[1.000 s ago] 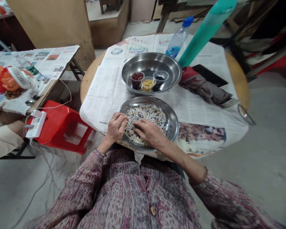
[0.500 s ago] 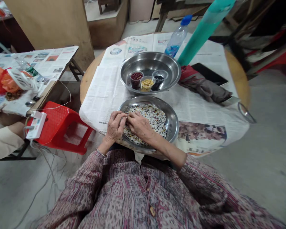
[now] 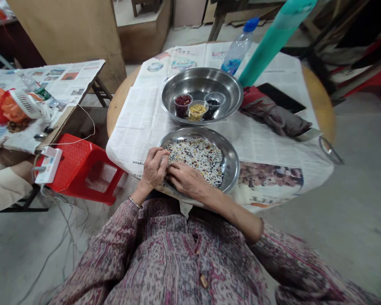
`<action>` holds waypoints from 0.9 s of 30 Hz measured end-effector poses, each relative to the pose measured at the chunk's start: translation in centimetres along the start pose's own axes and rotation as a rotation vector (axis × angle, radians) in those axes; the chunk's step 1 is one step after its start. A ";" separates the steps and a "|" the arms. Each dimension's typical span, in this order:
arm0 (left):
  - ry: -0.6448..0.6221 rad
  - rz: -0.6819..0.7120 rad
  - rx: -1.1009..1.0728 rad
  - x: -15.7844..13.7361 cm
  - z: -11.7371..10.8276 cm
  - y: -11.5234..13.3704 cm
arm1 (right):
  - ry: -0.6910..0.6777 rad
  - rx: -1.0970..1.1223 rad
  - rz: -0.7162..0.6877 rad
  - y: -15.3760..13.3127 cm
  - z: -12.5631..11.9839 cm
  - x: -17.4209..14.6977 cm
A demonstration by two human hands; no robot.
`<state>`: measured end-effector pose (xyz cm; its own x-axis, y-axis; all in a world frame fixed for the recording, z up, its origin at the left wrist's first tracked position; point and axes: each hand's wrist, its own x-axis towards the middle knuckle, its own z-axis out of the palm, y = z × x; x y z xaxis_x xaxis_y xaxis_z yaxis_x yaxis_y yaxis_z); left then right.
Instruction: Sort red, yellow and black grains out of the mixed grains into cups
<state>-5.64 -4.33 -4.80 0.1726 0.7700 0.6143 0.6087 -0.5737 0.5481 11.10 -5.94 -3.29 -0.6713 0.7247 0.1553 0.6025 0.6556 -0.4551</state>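
A round metal tray (image 3: 232, 169) at the table's near edge holds a mix of white, black, red and yellow grains (image 3: 199, 156). Over its left rim my left hand (image 3: 153, 168) curls with bent fingers; what is in them is too small to make out. My right hand (image 3: 188, 180) rests low over the grains, fingers bent and pointing left, the fingertips hidden near the left hand. Behind stands a wider metal basin (image 3: 174, 82) with three clear cups inside: dark red beans (image 3: 183, 101), yellow grains (image 3: 197, 111) and black beans (image 3: 213, 103).
Newspaper (image 3: 130, 118) covers the round table. Beyond the basin stand a blue-capped bottle (image 3: 238, 51) and a tall teal object (image 3: 273, 46); a folded umbrella (image 3: 273, 112) and a dark tablet (image 3: 281, 97) lie right. A red stool (image 3: 73, 161) with a power strip (image 3: 49, 165) stands left, near another person.
My right hand has moved down and slightly right, away from the left fingertips, and sits lower over the grains. My left hand has stayed almost in place.
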 end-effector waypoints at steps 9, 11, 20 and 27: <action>-0.005 -0.002 0.017 0.0 0.1 0.0 | -0.057 0.052 -0.053 0.9 -2.0 -3.6; -0.003 0.002 0.014 0.0 0.1 0.0 | -0.060 0.056 -0.046 1.4 -2.3 -4.2; 0.005 0.007 0.011 0.0 0.0 0.0 | -0.162 0.027 0.042 2.5 -3.8 -5.3; -0.006 0.014 0.012 0.1 0.0 -0.1 | -0.036 -0.009 -0.046 0.6 -2.7 -3.4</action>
<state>-5.68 -4.23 -4.80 0.1855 0.7638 0.6182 0.6153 -0.5809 0.5330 14.91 -7.47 -1.70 -0.7138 0.6854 0.1440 0.5742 0.6904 -0.4400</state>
